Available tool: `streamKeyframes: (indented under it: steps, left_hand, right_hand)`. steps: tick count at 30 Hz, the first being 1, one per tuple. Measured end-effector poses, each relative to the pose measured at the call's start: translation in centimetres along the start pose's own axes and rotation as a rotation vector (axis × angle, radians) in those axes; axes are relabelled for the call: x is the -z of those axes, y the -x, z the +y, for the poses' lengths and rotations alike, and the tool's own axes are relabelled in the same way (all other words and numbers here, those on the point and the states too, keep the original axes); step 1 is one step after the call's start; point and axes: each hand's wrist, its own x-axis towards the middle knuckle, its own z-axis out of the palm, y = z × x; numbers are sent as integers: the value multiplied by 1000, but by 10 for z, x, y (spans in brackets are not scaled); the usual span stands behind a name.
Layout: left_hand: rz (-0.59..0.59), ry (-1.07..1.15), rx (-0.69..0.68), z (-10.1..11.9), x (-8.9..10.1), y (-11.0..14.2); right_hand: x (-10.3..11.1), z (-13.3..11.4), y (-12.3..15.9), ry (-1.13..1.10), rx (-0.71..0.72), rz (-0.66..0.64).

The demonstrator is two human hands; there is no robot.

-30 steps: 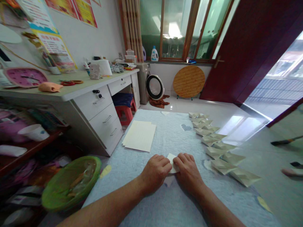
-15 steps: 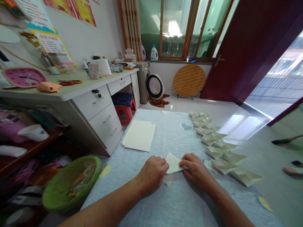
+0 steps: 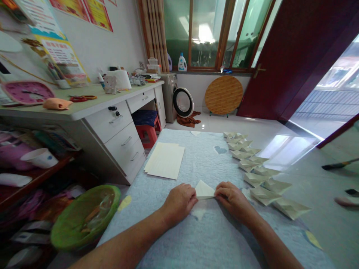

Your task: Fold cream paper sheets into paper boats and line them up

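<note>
A folded piece of cream paper [image 3: 204, 189], peaked at the top, is held low over the cloth-covered table [image 3: 196, 239]. My left hand [image 3: 182, 201] pinches its left corner between thumb and fingers. At the opposite corner, my right hand [image 3: 230, 197] has its fingers closed on the paper. Several folded paper boats [image 3: 265, 195] stand in rows along the table's right side. Flat sheets of cream paper [image 3: 165, 161] lie in a stack beyond my left hand.
To the left stands a white desk [image 3: 112, 123] with drawers. Below it, a green basin [image 3: 63, 228] sits beside the table. A red stool [image 3: 148, 134], an open washing machine [image 3: 169, 101] and a round wooden tabletop [image 3: 224, 95] are farther back.
The paper's lower edge has become shorter and straighter between my hands, leaving a flatter triangle. My left hand has shifted slightly left, its thumb now showing at the corner.
</note>
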Motion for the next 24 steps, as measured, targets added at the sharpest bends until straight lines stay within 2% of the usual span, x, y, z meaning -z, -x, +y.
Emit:
streamKeyframes:
  steps: [5, 15, 24]
  left_hand:
    - [-9, -2, 32, 0, 1, -1]
    - [-21, -27, 51, 1, 1, -2]
    - [-22, -15, 62, 3, 5, -1]
  right_hand:
    - [1, 3, 0, 4, -83, 2]
    - [8, 7, 2, -9, -149, 22]
    - [12, 1, 2, 89, -162, -45]
